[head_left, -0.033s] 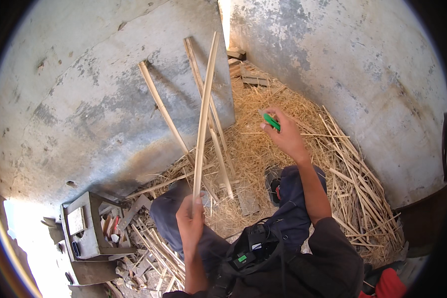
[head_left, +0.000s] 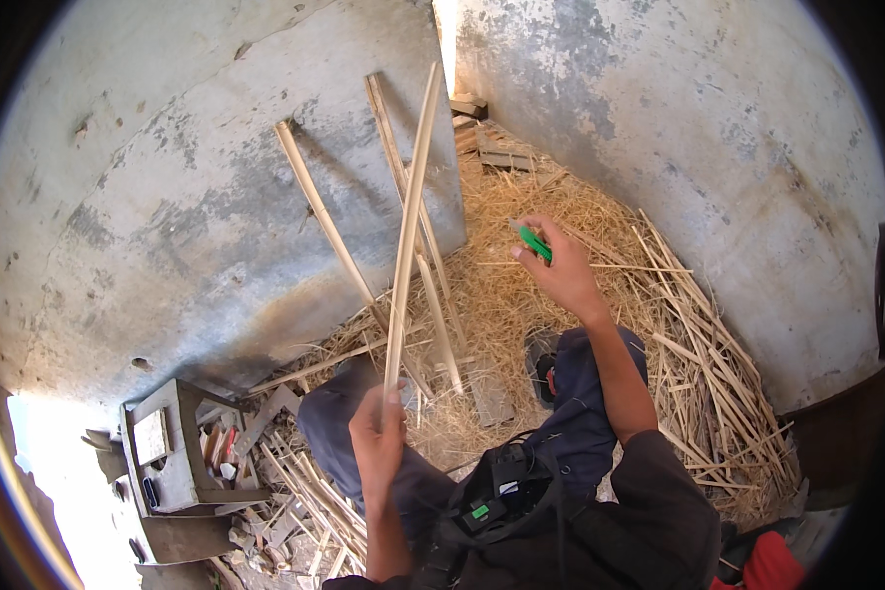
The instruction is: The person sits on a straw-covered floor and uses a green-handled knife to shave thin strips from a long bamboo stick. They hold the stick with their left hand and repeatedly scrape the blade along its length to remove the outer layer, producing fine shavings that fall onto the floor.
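Note:
In my left hand (head_left: pixel 377 433) is the lower end of a long pale split bamboo strip (head_left: pixel 410 216). It slants up and away, its far end in front of the wall's edge. My right hand (head_left: pixel 566 280), raised over the shavings to the right of the strip, is closed around a green utility knife (head_left: pixel 535 243). The knife's blade end points up and left, apart from the strip. Behind the held strip, another bamboo strip (head_left: pixel 326 221) leans on the left wall, with a further strip (head_left: pixel 383 128) leaning beside it.
Thin shavings (head_left: pixel 506 206) cover the floor ahead. Many loose slats (head_left: pixel 708 364) are heaped along the right wall (head_left: pixel 678 118). A small wooden stand (head_left: pixel 172 492) is at lower left, near more split strips (head_left: pixel 315 497). My knees are bent, one shoe (head_left: pixel 541 364) among the shavings.
The far end of the held bamboo strip has shifted slightly right. My right hand, with the utility knife, has moved slightly left.

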The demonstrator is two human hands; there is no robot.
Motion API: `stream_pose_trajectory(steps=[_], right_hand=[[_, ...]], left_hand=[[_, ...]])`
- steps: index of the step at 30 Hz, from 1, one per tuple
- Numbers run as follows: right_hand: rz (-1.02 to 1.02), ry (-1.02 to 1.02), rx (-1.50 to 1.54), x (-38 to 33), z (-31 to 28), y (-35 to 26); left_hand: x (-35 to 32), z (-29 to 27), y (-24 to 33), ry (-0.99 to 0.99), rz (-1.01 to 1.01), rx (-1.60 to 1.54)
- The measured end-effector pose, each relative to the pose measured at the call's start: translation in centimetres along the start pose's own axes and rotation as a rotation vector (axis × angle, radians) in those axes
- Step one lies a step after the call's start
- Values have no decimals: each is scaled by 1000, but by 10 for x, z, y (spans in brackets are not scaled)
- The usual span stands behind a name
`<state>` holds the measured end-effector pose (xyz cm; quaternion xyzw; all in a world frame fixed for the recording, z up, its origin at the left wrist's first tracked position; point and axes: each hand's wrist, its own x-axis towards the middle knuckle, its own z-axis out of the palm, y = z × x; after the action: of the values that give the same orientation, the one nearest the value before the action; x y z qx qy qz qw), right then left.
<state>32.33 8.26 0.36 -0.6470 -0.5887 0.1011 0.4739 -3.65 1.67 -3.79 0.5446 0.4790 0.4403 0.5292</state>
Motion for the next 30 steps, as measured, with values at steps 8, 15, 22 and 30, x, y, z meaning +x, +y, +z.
stream_pose_trajectory(steps=[8, 15, 22, 30], right_hand=[[-93, -154, 336, -11, 23, -33], [-90, -543, 361, -20, 38, -41], [-198, -690, 447, -28, 49, -49], [-43, -501, 622, -24, 47, -39]], left_hand=[[-7, 7, 2, -102, -22, -18], [-8, 18, 6, -93, -22, -22], [-1, 23, 3, -77, 102, 66], [0, 24, 13, -25, 125, 113]])
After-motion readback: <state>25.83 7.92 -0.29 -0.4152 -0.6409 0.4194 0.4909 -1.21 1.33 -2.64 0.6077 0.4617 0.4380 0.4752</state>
